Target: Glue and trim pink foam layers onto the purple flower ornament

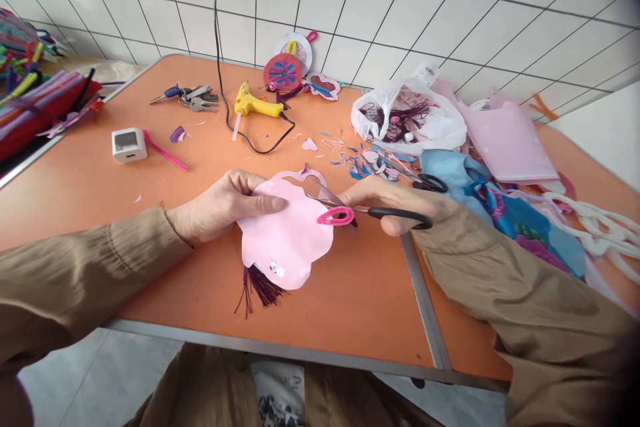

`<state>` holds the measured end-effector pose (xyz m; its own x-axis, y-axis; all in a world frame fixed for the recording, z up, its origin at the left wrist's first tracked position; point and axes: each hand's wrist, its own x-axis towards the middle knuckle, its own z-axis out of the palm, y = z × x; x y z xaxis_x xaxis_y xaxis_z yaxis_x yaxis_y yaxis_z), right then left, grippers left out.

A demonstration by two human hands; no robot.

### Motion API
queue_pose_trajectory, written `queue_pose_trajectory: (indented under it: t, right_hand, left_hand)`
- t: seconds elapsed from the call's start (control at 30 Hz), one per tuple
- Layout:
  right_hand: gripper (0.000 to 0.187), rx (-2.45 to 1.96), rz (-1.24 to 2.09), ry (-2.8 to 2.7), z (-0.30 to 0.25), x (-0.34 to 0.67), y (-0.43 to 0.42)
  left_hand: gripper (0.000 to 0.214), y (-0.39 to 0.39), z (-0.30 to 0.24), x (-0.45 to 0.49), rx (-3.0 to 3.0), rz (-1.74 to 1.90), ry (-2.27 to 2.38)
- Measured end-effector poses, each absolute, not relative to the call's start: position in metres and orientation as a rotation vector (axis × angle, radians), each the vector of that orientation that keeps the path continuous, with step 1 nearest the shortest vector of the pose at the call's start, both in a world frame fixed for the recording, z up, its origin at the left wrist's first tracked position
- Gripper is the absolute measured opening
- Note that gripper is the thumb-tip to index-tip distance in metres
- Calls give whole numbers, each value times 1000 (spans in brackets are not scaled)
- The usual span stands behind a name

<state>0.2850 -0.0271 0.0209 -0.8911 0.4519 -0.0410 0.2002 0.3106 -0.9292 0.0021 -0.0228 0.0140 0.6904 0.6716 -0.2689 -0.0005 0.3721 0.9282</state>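
My left hand (225, 205) pinches a pink scalloped craft piece (285, 233) by its left edge, thumb on top. A bright pink pipe-cleaner loop (335, 215) sticks out at the piece's right side, and a dark purple tassel (264, 288) hangs from its lower left. My right hand (395, 200) is closed around black-handled scissors (400, 215). Their blades lie at the upper right edge of the piece, partly hidden by it. A narrow curved pink strip (323, 177) stands along the top edge.
Behind the hands lie a yellow glue gun (257, 105) with its cord, keys (200, 99), a white cube (129, 145) and finished-looking round ornaments (283, 72). Paper scraps (360, 163), other scissors (431, 183), a white plastic bag (440, 123) and blue fabric (450, 177) are to the right.
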Motion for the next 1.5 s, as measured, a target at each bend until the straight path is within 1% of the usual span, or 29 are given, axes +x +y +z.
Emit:
queue_pose_trajectory:
  t: [0.1,0.3,0.43,0.57,0.73,1.0,1.17,1.33,1.5]
  right_hand:
    - [67,-611,1724,-2276,23,283,-30]
    - [66,-670,1651,-2266,21,283,-31]
    - [69,-694,1647,-2258,19,283,-31]
    - [65,-701,1701,-2234,19,284,-32]
    - [63,-772,1689,-2226,22,281,-34]
    - [56,-660,1669,-2108,14,279,-34]
    - [60,-733,1682,-2098,11,282,-34]
    - [55,-687,1688,-2119,16,280,-35]
    - [62,-702,1683,-2150,16,281,-33]
  left_hand:
    - [19,-23,13,2,1110,481,703]
    - [19,-22,13,2,1094,485,706]
    - [19,-22,14,3,1086,475,714]
    - [20,-23,15,4,1077,473,742]
    - [20,-23,13,4,1097,470,743]
    - [21,-21,12,3,1110,485,758]
    - [20,-21,11,3,1109,478,752]
    - [22,-22,12,4,1101,496,766]
    - [20,-23,11,3,1079,495,753]
